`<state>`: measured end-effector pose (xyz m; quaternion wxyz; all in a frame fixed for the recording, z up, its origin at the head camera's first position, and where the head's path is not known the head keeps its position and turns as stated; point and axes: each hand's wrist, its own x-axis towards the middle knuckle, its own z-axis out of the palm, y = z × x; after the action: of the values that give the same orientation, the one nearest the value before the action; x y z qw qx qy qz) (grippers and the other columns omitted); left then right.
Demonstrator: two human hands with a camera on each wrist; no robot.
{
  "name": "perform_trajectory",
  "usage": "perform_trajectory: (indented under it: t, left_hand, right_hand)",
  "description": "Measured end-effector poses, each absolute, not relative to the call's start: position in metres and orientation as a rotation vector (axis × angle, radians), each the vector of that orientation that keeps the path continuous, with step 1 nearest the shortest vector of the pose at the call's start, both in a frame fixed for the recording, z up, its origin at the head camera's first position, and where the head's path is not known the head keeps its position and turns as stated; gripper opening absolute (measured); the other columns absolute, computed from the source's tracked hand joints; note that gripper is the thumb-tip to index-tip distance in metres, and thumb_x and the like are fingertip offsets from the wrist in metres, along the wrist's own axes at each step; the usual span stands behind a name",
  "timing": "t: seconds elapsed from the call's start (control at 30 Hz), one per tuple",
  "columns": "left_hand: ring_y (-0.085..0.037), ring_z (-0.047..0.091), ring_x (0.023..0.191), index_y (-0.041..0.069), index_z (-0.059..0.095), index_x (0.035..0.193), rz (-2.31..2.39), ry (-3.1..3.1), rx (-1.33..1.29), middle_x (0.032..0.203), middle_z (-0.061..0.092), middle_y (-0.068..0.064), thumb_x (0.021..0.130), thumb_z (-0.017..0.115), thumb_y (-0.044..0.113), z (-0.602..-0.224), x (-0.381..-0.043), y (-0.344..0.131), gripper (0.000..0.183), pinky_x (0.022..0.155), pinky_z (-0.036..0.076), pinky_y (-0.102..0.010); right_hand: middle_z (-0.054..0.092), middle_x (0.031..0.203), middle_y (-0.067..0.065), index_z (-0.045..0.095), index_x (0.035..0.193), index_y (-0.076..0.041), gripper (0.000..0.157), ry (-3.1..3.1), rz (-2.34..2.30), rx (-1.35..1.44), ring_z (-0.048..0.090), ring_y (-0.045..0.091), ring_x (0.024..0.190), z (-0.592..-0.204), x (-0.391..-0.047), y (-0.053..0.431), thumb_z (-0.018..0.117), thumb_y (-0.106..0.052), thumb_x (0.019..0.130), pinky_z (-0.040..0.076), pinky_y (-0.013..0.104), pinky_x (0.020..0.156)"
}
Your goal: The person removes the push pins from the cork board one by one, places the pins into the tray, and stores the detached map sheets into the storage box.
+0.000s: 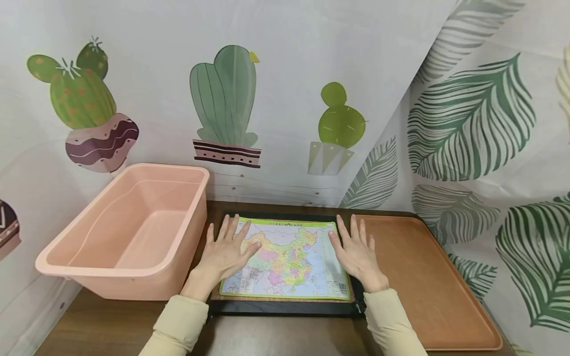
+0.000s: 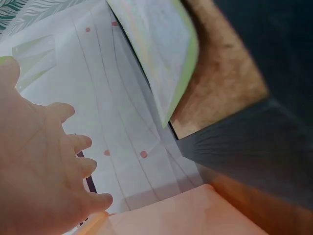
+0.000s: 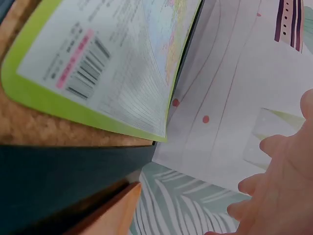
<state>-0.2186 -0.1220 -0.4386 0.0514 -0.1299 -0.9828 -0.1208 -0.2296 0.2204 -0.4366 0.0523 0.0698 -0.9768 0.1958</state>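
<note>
Map [image 1: 280, 257]: one, low in the middle of the picture, lots of colours, green edge
Barcode [image 3: 89, 69]: one, in the map's lower right corner
Black frame [image 1: 285, 307]: one, around the map, with brown board [image 3: 49, 131] peeking out by the map's edge
Left hand [image 1: 226, 252]: one, over the map's left side, fingers spread apart; I can't tell if it touches
Right hand [image 1: 357, 253]: one, over the map's right side, fingers spread apart too; I can't tell if it touches
Pink tub [image 1: 187, 217]: one, at the left
Orange-brown tray [image 1: 427, 277]: one, at the lower right
Bench [image 1: 276, 338]: one, along the bottom
Cactus pictures [image 1: 82, 99]: three whole ones, on the cloth [image 1: 285, 24] up top
</note>
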Motion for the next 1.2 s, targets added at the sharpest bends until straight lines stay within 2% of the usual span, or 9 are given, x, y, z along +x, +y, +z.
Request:
perform_trajectory:
  t: [0.2, 0.4, 0.53, 0.7, 0.93, 1.2]
  left_hand:
    - [-0.032, 0.0, 0.148, 0.023, 0.025, 0.157, -0.379, -2.982, -0.426, 0.162, 0.003, -0.012, 0.094, 0.02, 0.074, -0.444, -0.213, -0.121, 0.081, 0.111, -0.004, -0.063]
    - [-0.029, -0.01, 0.147, 0.024, 0.026, 0.157, -0.37, -3.011, -0.447, 0.163, 0.002, -0.011, 0.093, 0.017, 0.075, -0.452, -0.211, -0.117, 0.081, 0.111, -0.005, -0.063]
    - [-0.03, -0.004, 0.148, 0.024, 0.026, 0.157, -0.359, -3.034, -0.466, 0.163, 0.008, -0.012, 0.094, 0.019, 0.074, -0.455, -0.207, -0.115, 0.08, 0.111, -0.004, -0.063]
    - [-0.033, 0.004, 0.148, 0.023, 0.031, 0.155, -0.357, -3.015, -0.487, 0.162, 0.015, -0.014, 0.097, 0.028, 0.069, -0.461, -0.202, -0.115, 0.075, 0.11, -0.001, -0.065]
    - [-0.035, 0.011, 0.147, 0.02, 0.038, 0.152, -0.359, -2.986, -0.526, 0.16, 0.019, -0.015, 0.097, 0.028, 0.068, -0.47, -0.193, -0.12, 0.073, 0.109, 0.007, -0.067]
    - [-0.035, 0.01, 0.147, 0.02, 0.041, 0.151, -0.418, -3.005, -0.513, 0.161, 0.018, -0.013, 0.098, 0.03, 0.066, -0.471, -0.183, -0.127, 0.071, 0.109, 0.008, -0.067]
  right_hand:
    - [-0.008, 0.162, 0.017, 0.011, 0.159, -0.021, 0.072, -2.979, 0.628, 0.234, -0.011, 0.039, 0.146, -0.44, -0.231, 0.217, 0.019, -0.063, 0.101, 0.001, 0.072, 0.105]
    - [-0.007, 0.162, 0.014, 0.012, 0.159, -0.025, 0.071, -2.974, 0.681, 0.265, -0.012, 0.035, 0.147, -0.446, -0.235, 0.214, 0.02, -0.064, 0.1, 0.003, 0.071, 0.106]
    - [-0.004, 0.163, 0.011, 0.013, 0.158, -0.029, 0.068, -2.932, 0.737, 0.315, -0.011, 0.033, 0.147, -0.449, -0.239, 0.21, 0.023, -0.063, 0.1, 0.003, 0.069, 0.108]
    - [0.0, 0.163, 0.011, 0.019, 0.158, -0.026, 0.067, -2.909, 0.776, 0.365, -0.008, 0.032, 0.148, -0.456, -0.245, 0.204, 0.027, -0.061, 0.101, 0.002, 0.068, 0.109]
    - [0.004, 0.163, 0.01, 0.023, 0.157, -0.025, 0.063, -2.922, 0.747, 0.437, -0.006, 0.031, 0.148, -0.457, -0.249, 0.196, 0.03, -0.056, 0.103, 0.004, 0.065, 0.111]
    - [0.007, 0.162, 0.011, 0.025, 0.157, -0.023, 0.061, -2.942, 0.705, 0.509, -0.001, 0.032, 0.148, -0.452, -0.259, 0.187, 0.033, -0.052, 0.104, 0.006, 0.064, 0.111]
